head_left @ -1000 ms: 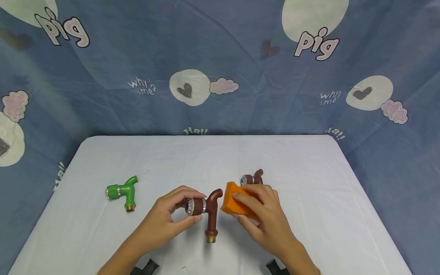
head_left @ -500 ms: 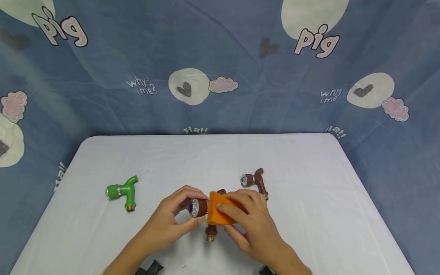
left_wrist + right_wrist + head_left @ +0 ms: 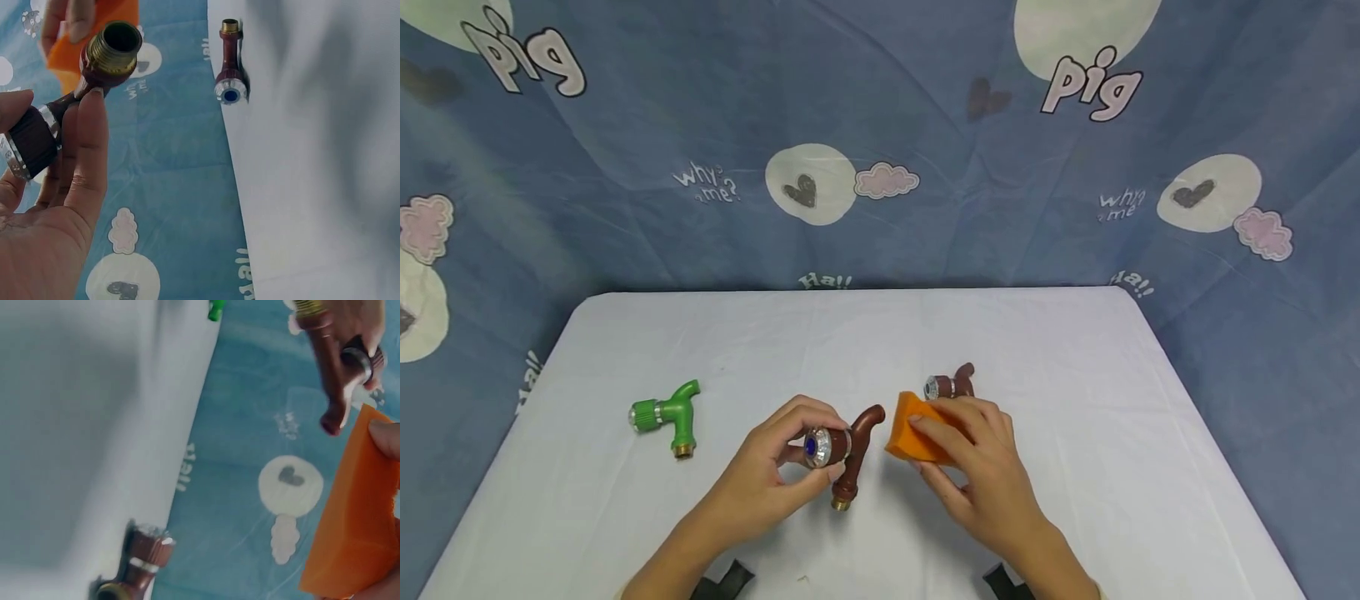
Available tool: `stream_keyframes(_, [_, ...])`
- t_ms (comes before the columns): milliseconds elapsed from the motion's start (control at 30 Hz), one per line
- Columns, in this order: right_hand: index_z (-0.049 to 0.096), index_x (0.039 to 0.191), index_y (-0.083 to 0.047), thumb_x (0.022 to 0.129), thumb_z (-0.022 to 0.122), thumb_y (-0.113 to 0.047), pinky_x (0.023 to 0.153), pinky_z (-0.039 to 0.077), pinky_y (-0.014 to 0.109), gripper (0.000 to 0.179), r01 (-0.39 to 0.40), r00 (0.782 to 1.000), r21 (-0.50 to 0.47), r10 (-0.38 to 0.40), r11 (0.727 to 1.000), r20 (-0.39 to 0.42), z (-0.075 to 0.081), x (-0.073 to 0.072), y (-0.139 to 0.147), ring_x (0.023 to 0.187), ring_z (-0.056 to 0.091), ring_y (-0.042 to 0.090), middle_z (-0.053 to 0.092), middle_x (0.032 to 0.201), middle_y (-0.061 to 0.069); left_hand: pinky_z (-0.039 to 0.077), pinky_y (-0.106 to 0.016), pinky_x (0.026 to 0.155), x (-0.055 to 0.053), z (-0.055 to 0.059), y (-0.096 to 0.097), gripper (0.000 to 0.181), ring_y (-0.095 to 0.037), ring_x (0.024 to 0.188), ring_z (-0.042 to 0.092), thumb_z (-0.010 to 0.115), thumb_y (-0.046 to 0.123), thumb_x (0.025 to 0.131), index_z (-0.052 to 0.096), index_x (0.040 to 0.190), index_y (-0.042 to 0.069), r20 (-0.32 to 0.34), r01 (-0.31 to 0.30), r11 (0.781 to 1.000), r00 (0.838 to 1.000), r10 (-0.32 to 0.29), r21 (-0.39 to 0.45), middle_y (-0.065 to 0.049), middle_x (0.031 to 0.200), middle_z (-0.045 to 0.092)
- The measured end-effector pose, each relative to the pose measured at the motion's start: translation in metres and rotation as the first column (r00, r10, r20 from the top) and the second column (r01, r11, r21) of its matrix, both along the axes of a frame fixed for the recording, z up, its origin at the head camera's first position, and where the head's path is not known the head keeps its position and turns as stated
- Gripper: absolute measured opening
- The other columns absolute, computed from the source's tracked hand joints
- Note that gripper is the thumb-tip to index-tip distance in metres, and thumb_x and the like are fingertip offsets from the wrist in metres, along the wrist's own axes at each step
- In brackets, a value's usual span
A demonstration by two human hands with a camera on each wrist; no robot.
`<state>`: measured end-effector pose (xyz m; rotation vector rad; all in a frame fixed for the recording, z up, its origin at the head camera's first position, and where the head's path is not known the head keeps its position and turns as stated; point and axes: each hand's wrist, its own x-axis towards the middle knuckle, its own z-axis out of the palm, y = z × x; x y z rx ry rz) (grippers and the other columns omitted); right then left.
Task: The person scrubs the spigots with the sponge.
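My left hand [image 3: 767, 475] pinches the knob of a brown faucet [image 3: 854, 458] between thumb and fingers. The faucet is held tilted, its spout up to the right and its brass threaded end down. In the left wrist view that hollow brass thread [image 3: 114, 55] faces the camera, a fingertip close below it. My right hand [image 3: 981, 475] grips an orange sponge [image 3: 913, 429], which stands a little right of the faucet with a gap between them. The right wrist view shows the sponge's flat side [image 3: 353, 512] under the thumb, the faucet's spout [image 3: 332, 422] near its upper corner.
A green faucet [image 3: 682, 419] lies on the white-covered table [image 3: 760, 342] at the left. Behind my right hand lies a second brown faucet [image 3: 951, 386], partly hidden. A blue printed cloth [image 3: 880, 242] hangs beyond the far table edge. Black mounts [image 3: 726, 581] show beside the wrists.
The sponge went left across the faucet's body half a second ago and is now back on its right. The held faucet has tilted, its threaded end swinging left and up.
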<state>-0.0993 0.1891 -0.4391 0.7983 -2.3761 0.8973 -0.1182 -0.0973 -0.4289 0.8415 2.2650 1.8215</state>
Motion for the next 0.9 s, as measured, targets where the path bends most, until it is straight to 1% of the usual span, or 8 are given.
stream_keyframes(200, [0.071, 0.129, -0.017, 0.107, 0.059, -0.042, 0.094, 0.041, 0.047, 0.035, -0.079, 0.994, -0.012, 0.077, 0.997, -0.081, 0.011, 0.008, -0.018, 0.12, 0.053, 0.03, 0.064, 0.134, 0.008, 0.059, -0.033, 0.093, -0.001, -0.004, 0.003, 0.036, -0.021, 0.111, 0.061, 0.076, 0.004, 0.096, 0.063, 0.126, 0.019, -0.054, 0.005, 1.0, 0.999, -0.005, 0.005, -0.002, 0.128, 0.059])
stream_keyframes(333, [0.069, 0.131, -0.017, 0.107, 0.061, -0.039, 0.095, 0.042, 0.046, 0.034, -0.139, 0.978, 0.02, 0.14, 0.99, -0.155, 0.015, 0.015, -0.034, 0.118, 0.054, 0.029, 0.064, 0.135, 0.009, 0.058, -0.03, 0.093, 0.001, -0.004, 0.004, 0.04, -0.019, 0.111, 0.061, 0.076, 0.003, 0.096, 0.063, 0.129, 0.02, -0.061, -0.018, 1.0, 0.998, 0.018, -0.01, -0.001, 0.129, 0.06])
stream_keyframes(433, [0.069, 0.132, -0.019, 0.107, 0.061, -0.038, 0.096, 0.042, 0.046, 0.033, -0.147, 0.975, 0.047, 0.153, 0.988, -0.159, 0.016, 0.016, -0.041, 0.119, 0.054, 0.029, 0.063, 0.135, 0.009, 0.058, -0.03, 0.091, 0.001, -0.003, 0.004, 0.044, -0.018, 0.11, 0.062, 0.077, 0.0, 0.094, 0.063, 0.131, 0.019, -0.08, -0.033, 0.999, 0.996, 0.03, -0.028, 0.001, 0.131, 0.061])
stream_keyframes(567, [0.071, 0.13, -0.02, 0.105, 0.065, -0.037, 0.095, 0.043, 0.048, 0.031, -0.09, 0.989, 0.081, 0.099, 0.993, -0.113, 0.015, 0.013, -0.039, 0.119, 0.055, 0.029, 0.064, 0.135, 0.007, 0.058, -0.031, 0.095, 0.002, -0.002, 0.003, 0.049, -0.017, 0.111, 0.065, 0.078, 0.002, 0.094, 0.059, 0.136, 0.019, -0.078, -0.053, 0.997, 0.996, 0.048, -0.057, 0.004, 0.13, 0.065])
stream_keyframes(633, [0.072, 0.128, -0.019, 0.101, 0.071, -0.035, 0.094, 0.043, 0.05, 0.031, -0.055, 0.993, 0.105, 0.065, 0.993, -0.097, 0.015, 0.011, -0.035, 0.118, 0.055, 0.029, 0.064, 0.133, 0.007, 0.056, -0.032, 0.099, 0.003, -0.002, 0.002, 0.049, -0.016, 0.113, 0.066, 0.079, 0.006, 0.095, 0.056, 0.136, 0.02, -0.065, -0.064, 0.996, 0.996, 0.06, -0.066, 0.005, 0.128, 0.067])
stream_keyframes(733, [0.073, 0.127, -0.019, 0.093, 0.081, -0.03, 0.093, 0.042, 0.051, 0.036, 0.0, 0.998, 0.142, 0.01, 0.99, -0.07, 0.015, 0.007, -0.029, 0.119, 0.055, 0.03, 0.064, 0.132, 0.007, 0.057, -0.033, 0.098, 0.003, -0.002, 0.002, 0.047, -0.015, 0.111, 0.068, 0.079, 0.011, 0.095, 0.056, 0.134, 0.022, -0.067, -0.077, 0.994, 0.995, 0.072, -0.073, 0.007, 0.126, 0.068])
stream_keyframes(833, [0.073, 0.126, -0.02, 0.085, 0.089, -0.023, 0.092, 0.042, 0.051, 0.044, 0.056, 0.998, 0.167, -0.048, 0.984, -0.052, 0.015, 0.004, -0.02, 0.119, 0.054, 0.032, 0.064, 0.131, 0.008, 0.059, -0.033, 0.09, 0.001, -0.002, 0.002, 0.043, -0.013, 0.105, 0.067, 0.08, 0.013, 0.095, 0.059, 0.132, 0.024, -0.125, -0.082, 0.993, 0.99, 0.07, -0.088, 0.008, 0.125, 0.068])
stream_keyframes(900, [0.072, 0.126, -0.019, 0.081, 0.091, -0.02, 0.09, 0.042, 0.052, 0.049, 0.084, 0.996, 0.172, -0.076, 0.982, -0.053, 0.015, 0.003, -0.014, 0.119, 0.054, 0.033, 0.064, 0.131, 0.009, 0.059, -0.032, 0.086, 0.001, -0.002, 0.001, 0.044, -0.013, 0.106, 0.066, 0.082, 0.011, 0.093, 0.061, 0.13, 0.024, -0.17, -0.087, 0.992, 0.983, 0.071, -0.091, 0.007, 0.127, 0.067])
